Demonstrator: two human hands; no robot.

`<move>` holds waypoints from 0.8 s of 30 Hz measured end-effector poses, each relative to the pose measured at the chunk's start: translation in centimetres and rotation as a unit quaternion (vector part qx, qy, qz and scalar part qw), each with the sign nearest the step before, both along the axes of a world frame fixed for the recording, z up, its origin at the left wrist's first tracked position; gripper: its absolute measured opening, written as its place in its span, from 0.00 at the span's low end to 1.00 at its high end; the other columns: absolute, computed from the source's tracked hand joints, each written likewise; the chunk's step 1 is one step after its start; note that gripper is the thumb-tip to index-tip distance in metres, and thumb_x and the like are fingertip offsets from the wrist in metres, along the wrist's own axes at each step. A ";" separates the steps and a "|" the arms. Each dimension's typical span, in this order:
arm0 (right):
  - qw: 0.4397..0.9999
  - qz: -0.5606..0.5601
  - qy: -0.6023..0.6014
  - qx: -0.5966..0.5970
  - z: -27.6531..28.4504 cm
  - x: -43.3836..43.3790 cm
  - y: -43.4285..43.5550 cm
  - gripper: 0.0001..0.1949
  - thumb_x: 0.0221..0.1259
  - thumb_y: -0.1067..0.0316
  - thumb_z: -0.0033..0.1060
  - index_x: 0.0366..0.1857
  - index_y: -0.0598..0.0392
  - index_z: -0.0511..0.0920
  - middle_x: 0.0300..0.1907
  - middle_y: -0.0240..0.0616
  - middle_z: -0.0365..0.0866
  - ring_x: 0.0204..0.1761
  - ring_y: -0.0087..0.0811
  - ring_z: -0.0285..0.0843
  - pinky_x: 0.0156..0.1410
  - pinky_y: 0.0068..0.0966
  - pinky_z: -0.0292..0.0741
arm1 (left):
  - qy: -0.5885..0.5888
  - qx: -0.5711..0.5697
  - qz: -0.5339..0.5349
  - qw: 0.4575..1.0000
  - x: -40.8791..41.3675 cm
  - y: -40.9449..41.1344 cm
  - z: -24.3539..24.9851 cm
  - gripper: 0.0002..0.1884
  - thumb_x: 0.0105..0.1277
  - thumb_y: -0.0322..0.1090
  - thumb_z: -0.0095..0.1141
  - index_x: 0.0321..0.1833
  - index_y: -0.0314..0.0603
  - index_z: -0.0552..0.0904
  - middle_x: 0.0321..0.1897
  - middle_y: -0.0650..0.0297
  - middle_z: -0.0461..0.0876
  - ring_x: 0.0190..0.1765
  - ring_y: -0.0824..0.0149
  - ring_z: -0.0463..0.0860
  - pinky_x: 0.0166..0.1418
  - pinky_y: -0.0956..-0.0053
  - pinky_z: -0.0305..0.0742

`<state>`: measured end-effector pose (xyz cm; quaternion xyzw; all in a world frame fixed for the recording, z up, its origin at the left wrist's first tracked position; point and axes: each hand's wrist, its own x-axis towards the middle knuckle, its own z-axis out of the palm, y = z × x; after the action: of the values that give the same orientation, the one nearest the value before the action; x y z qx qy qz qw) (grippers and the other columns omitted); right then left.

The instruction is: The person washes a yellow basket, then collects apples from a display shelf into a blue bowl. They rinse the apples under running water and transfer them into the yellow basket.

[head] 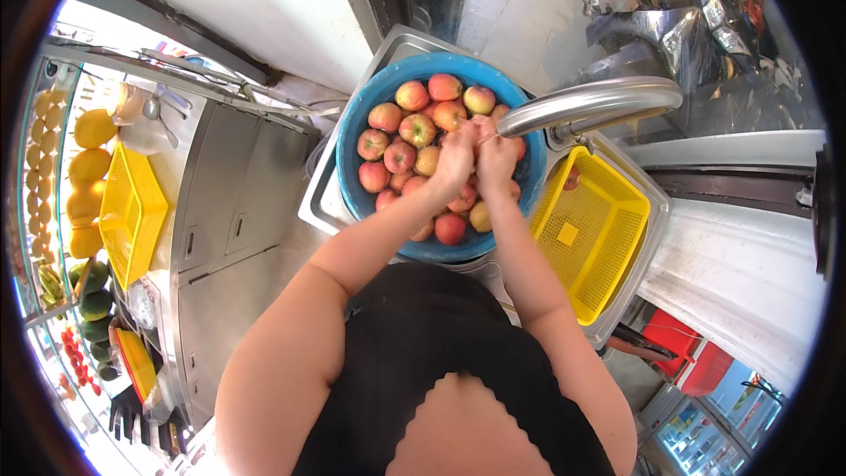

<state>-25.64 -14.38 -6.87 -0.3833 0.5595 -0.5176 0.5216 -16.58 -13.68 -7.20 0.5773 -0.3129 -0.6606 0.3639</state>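
Note:
My left hand (pixel 457 157) and my right hand (pixel 497 160) meet over a round blue plastic basin (pixel 355 178), just below the spout of a curved metal faucet (pixel 588 104). Between the fingers shows a blurred pinkish patch; whether it is an apple or only wet fingers I cannot tell. Many red and yellow apples (pixel 417 130) sit in water in the basin around both hands. To the right of the basin a yellow plastic basket (pixel 590 238) rests in the steel sink, with a single apple (pixel 572 178) at its far left corner.
The basin stands on a stainless steel sink (pixel 317 209). At left, a steel cabinet (pixel 225 192) carries another yellow basket (pixel 132 215), spoons (pixel 153 111) and a display of fruit (pixel 89 165). A motor scooter (pixel 667 33) stands beyond the glass. Red containers (pixel 691 350) are at lower right.

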 end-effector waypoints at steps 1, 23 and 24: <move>0.982 -0.026 -0.122 0.143 -0.3 -1.0 -1.2 0.11 0.66 0.67 0.51 0.39 0.67 0.78 0.50 0.47 0.78 0.52 0.36 0.77 0.58 0.30 0.74 | -0.050 -0.027 0.087 0.995 -1.9 1.4 0.9 0.22 0.70 0.51 0.46 0.45 0.36 0.78 0.33 0.63 0.77 0.36 0.72 0.76 0.35 0.75 0.72; 0.922 0.182 0.228 -0.255 3.6 -3.3 0.9 0.23 0.51 0.60 0.66 0.49 0.60 0.75 0.50 0.50 0.78 0.59 0.48 0.71 0.63 0.39 0.68 | 0.212 0.159 -0.059 0.962 1.4 -1.6 3.4 0.24 0.71 0.60 0.35 0.54 0.51 0.74 0.45 0.64 0.79 0.44 0.66 0.81 0.40 0.72 0.78; 0.920 0.162 0.228 -0.273 3.4 -3.0 0.7 0.20 0.53 0.60 0.63 0.48 0.60 0.76 0.48 0.50 0.79 0.57 0.48 0.73 0.62 0.38 0.67 | 0.263 0.163 -0.056 0.949 1.3 -1.3 4.4 0.25 0.70 0.62 0.35 0.53 0.53 0.75 0.44 0.65 0.79 0.43 0.67 0.80 0.38 0.74 0.77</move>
<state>-28.65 -13.66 -3.43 -0.7038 0.4302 -0.4575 0.3320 -15.32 -14.96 -2.85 0.4158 -0.1257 -0.8505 0.2966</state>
